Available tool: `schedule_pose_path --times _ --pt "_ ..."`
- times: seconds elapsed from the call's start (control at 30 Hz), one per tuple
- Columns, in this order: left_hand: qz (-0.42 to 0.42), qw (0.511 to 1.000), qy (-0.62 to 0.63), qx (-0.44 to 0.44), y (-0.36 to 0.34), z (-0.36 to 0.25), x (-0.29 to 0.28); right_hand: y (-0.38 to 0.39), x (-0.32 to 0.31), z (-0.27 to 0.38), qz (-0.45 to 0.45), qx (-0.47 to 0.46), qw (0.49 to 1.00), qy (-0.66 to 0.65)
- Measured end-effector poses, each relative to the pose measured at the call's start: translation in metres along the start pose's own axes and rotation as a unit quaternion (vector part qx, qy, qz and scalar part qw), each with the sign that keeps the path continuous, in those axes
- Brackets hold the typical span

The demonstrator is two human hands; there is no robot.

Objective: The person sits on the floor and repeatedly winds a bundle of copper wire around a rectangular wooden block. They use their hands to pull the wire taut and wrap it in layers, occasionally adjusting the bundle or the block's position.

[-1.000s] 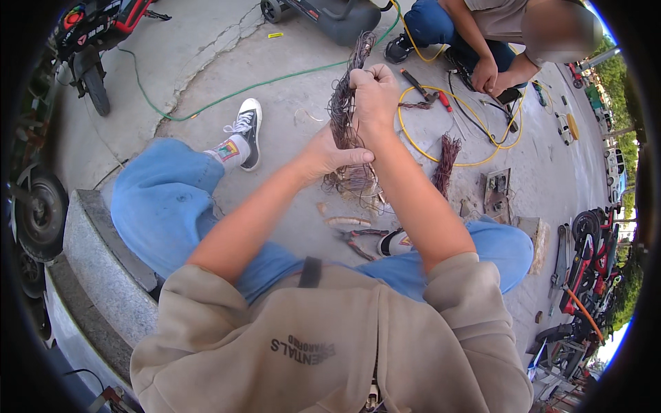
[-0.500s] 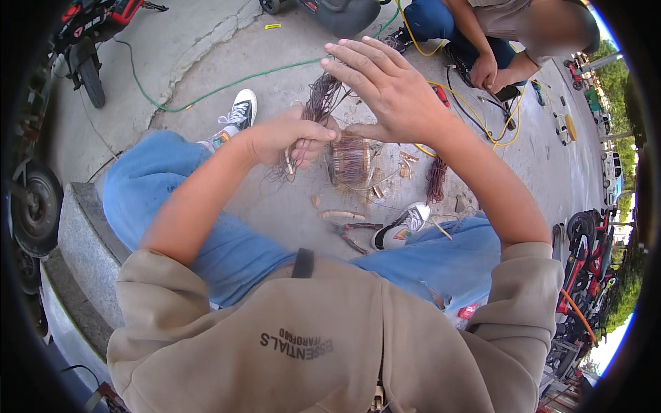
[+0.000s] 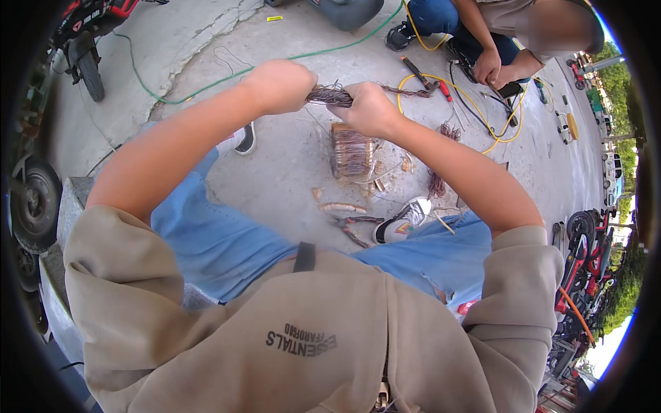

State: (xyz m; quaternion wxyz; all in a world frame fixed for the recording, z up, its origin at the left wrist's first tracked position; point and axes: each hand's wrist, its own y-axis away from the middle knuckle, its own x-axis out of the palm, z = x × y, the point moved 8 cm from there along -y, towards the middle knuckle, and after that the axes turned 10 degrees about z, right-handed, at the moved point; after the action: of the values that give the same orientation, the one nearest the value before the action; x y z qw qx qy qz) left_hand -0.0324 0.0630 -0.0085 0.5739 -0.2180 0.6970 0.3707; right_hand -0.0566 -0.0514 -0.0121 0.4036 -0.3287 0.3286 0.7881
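A bundle of thin brown copper wire stretches between my two closed hands, out in front of me over the concrete. My left hand grips its left end, and loose strands trail off to that side. Around the right end my right hand is wrapped; a twisted tail of wire runs out past it to the right. Below them on the ground lies a wire-wound coil block with pale strips along its edges. Pliers with dark red handles rest by my right shoe.
A hammer and a red-handled screwdriver lie at the far right. More wire bundles and pale scraps sit right of the coil. Green and yellow hoses cross the ground. Another person crouches at the upper right.
My right hand was flat and raised; now it is closed on the wire bundle. My left hand has moved up and away, and the bundle has turned from upright to crosswise.
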Motion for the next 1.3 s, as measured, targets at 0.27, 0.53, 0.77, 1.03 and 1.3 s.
schedule_pose_path --times 0.27,0.53,0.77,1.03,1.3 --pt "-0.046 0.967 0.212 -0.137 0.021 0.054 0.017 0.015 -0.057 0.019 -0.374 -0.185 0.891 0.179" --pt "0.042 0.889 0.396 -0.227 0.046 0.091 0.065 -0.012 0.114 -0.018 -0.188 -0.142 0.969 0.071" --pt "0.258 0.915 0.279 -0.135 0.053 0.067 0.148 -0.012 0.084 -0.091 -0.112 -0.005 0.994 -0.012" --pt "0.332 0.887 0.312 -0.073 0.049 0.066 0.202 0.068 0.094 -0.307 -0.153 0.322 0.865 -0.353" --pt "0.356 0.854 0.37 -0.087 0.026 0.048 0.255 0.059 0.14 -0.291 0.019 0.31 0.874 -0.374"
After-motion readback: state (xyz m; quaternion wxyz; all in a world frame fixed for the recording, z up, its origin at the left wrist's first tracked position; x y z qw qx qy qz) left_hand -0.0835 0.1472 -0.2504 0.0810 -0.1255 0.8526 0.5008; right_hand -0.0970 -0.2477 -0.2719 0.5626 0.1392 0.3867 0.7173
